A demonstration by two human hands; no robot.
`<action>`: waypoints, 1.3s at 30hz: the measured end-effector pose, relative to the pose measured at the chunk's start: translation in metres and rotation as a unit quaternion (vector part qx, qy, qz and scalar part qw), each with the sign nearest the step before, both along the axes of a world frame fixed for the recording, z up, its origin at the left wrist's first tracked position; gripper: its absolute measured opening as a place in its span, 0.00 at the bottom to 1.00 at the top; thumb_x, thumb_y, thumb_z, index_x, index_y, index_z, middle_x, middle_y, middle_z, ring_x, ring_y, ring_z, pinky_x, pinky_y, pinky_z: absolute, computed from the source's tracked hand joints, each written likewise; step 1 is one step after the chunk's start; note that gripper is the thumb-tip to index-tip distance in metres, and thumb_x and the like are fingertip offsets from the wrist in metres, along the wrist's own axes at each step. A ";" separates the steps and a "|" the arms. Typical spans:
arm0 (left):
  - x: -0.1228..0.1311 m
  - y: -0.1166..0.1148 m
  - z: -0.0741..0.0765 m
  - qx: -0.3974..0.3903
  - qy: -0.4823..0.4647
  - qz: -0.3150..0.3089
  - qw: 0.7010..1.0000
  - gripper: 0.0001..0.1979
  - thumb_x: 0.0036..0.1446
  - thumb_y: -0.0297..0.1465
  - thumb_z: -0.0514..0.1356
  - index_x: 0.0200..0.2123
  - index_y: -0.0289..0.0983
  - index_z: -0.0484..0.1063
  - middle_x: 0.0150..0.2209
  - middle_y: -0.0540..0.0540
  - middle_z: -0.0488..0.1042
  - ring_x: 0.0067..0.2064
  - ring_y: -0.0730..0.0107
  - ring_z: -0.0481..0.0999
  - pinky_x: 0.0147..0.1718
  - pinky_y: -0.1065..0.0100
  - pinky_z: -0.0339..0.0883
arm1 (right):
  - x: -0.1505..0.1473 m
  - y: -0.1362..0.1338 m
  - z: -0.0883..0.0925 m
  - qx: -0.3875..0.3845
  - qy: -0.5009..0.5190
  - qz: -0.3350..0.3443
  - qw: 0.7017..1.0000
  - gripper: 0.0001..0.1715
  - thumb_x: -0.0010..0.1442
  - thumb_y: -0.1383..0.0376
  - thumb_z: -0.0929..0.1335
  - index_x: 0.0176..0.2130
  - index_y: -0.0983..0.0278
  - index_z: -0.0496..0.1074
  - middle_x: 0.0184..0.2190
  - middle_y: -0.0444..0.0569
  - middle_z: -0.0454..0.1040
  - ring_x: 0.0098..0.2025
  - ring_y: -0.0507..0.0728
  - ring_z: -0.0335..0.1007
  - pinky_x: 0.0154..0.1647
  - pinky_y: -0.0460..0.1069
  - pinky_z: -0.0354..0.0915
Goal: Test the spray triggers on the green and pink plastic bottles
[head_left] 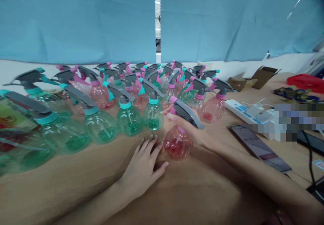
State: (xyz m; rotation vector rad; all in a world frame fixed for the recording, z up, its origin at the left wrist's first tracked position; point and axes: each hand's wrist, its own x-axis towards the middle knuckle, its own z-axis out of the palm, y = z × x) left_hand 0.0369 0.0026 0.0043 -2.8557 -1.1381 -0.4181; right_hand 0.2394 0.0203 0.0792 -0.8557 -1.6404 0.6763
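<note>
My right hand (193,127) is wrapped round the neck of a pink spray bottle (178,145) with a grey trigger head and pink nozzle, which points away to the left. The bottle is at the table's middle, close in front of the others. Just left of it, my left hand (144,162) lies palm down on the table, fingers spread, holding nothing. Beyond my left fingertips stands a green spray bottle (153,117) with a turquoise collar, and another green spray bottle (129,118) is beside it.
Several more green and pink spray bottles (100,125) crowd the table's back and left. At the right are a phone (260,147), a white power strip (243,111) with plugs, a cardboard box (264,77) and a red item (305,82). A blue curtain (76,22) hangs behind.
</note>
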 end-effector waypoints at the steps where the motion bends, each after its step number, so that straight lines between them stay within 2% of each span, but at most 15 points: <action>1: 0.000 0.000 -0.001 0.000 -0.004 0.000 1.000 0.24 0.62 0.41 0.56 0.56 0.32 0.66 0.59 0.34 0.65 0.59 0.46 0.64 0.54 0.46 0.60 | 0.000 0.000 0.000 -0.001 0.003 0.002 1.000 0.10 0.59 0.54 0.68 0.36 0.57 0.70 0.31 0.43 0.70 0.33 0.54 0.66 0.37 0.51 0.65; 7: 0.000 0.000 -0.001 0.004 -0.006 -0.002 1.000 0.24 0.62 0.42 0.55 0.56 0.33 0.66 0.59 0.34 0.65 0.59 0.46 0.63 0.55 0.45 0.59 | 0.000 0.000 0.001 -0.013 -0.005 0.002 1.000 0.11 0.60 0.54 0.68 0.36 0.58 0.70 0.29 0.42 0.69 0.30 0.53 0.64 0.35 0.50 0.64; 13: 0.000 0.000 0.000 0.000 0.001 0.001 1.000 0.24 0.62 0.41 0.56 0.56 0.32 0.66 0.59 0.33 0.64 0.59 0.46 0.63 0.55 0.46 0.59 | 0.000 0.002 -0.002 -0.001 0.019 0.011 1.000 0.10 0.60 0.55 0.68 0.37 0.59 0.70 0.33 0.44 0.72 0.36 0.54 0.68 0.42 0.52 0.66; 18: 0.000 0.000 -0.002 0.005 -0.007 0.003 1.000 0.24 0.62 0.42 0.55 0.56 0.34 0.66 0.60 0.35 0.64 0.60 0.47 0.63 0.55 0.47 0.59 | 0.001 0.005 -0.005 0.002 0.014 0.005 1.000 0.11 0.59 0.55 0.68 0.37 0.59 0.71 0.33 0.44 0.73 0.36 0.55 0.69 0.44 0.53 0.66; 25: 0.000 0.000 0.000 0.005 -0.003 0.003 1.000 0.24 0.62 0.43 0.55 0.56 0.35 0.66 0.60 0.36 0.64 0.60 0.48 0.63 0.55 0.48 0.59 | -0.001 0.000 -0.002 -0.006 0.010 -0.009 1.000 0.10 0.60 0.54 0.67 0.37 0.57 0.70 0.30 0.42 0.71 0.30 0.53 0.65 0.37 0.50 0.66; 29: 0.001 0.000 0.002 0.001 0.008 0.006 1.000 0.24 0.61 0.42 0.56 0.56 0.33 0.66 0.60 0.34 0.64 0.60 0.47 0.63 0.55 0.47 0.59 | -0.001 0.001 -0.001 0.002 0.014 0.012 1.000 0.09 0.60 0.56 0.68 0.36 0.59 0.69 0.30 0.42 0.69 0.31 0.53 0.65 0.37 0.50 0.65; 33: 0.001 0.000 0.003 -0.003 0.013 0.007 1.000 0.24 0.61 0.41 0.56 0.56 0.32 0.67 0.60 0.33 0.65 0.60 0.46 0.64 0.55 0.46 0.59 | -0.002 0.002 0.000 0.004 0.011 0.006 1.000 0.09 0.59 0.56 0.68 0.36 0.58 0.69 0.32 0.43 0.71 0.34 0.53 0.67 0.40 0.51 0.66; 39: 0.000 0.001 0.000 0.010 0.009 0.000 1.000 0.24 0.62 0.42 0.55 0.55 0.34 0.67 0.60 0.34 0.64 0.60 0.47 0.63 0.56 0.46 0.59 | -0.006 0.003 -0.003 -0.007 0.033 -0.014 0.999 0.11 0.58 0.55 0.69 0.36 0.60 0.70 0.31 0.43 0.72 0.33 0.53 0.68 0.40 0.51 0.66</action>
